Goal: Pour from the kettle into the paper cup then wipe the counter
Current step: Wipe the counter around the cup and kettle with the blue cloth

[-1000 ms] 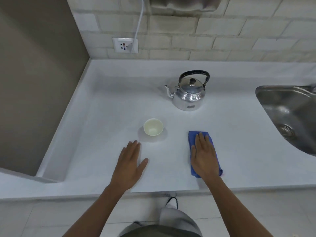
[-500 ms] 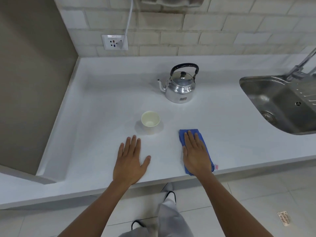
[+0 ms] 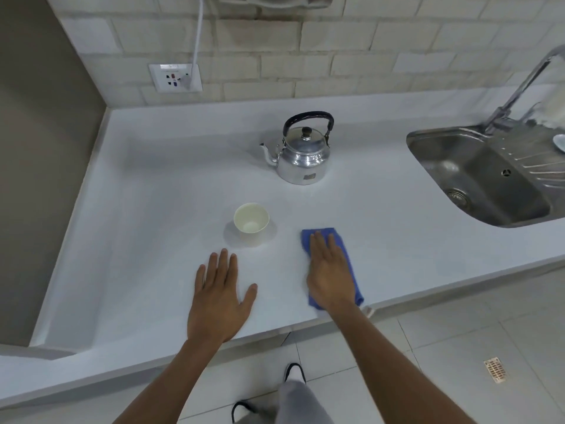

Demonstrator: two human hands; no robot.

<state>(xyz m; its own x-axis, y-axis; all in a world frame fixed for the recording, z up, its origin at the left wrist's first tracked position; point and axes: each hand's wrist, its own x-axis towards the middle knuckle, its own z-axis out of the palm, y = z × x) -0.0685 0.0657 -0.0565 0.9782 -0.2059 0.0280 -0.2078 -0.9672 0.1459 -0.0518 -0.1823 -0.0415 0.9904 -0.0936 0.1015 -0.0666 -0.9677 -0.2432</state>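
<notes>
1. The left hand [image 3: 217, 296] lies flat on the white desk [image 3: 153, 240] near the front edge. Its fingers [image 3: 221, 264] are straight and a little apart, and it holds nothing.
2. The right hand [image 3: 328, 275] lies flat on a blue cloth [image 3: 347, 255], also near the front edge. Its fingers are straight and close together, pressing down on the cloth.
3. The paper cup [image 3: 251, 223] stands upright just behind the left hand, between the two hands. It is open at the top.
4. The shiny kettle [image 3: 302, 154] stands farther back, near the middle of the desk. Its black handle is up and its spout points left.
5. A metal sink [image 3: 477, 175] sits at the right end of the desk.
6. A wall socket [image 3: 175, 78] is behind the back left corner.
</notes>
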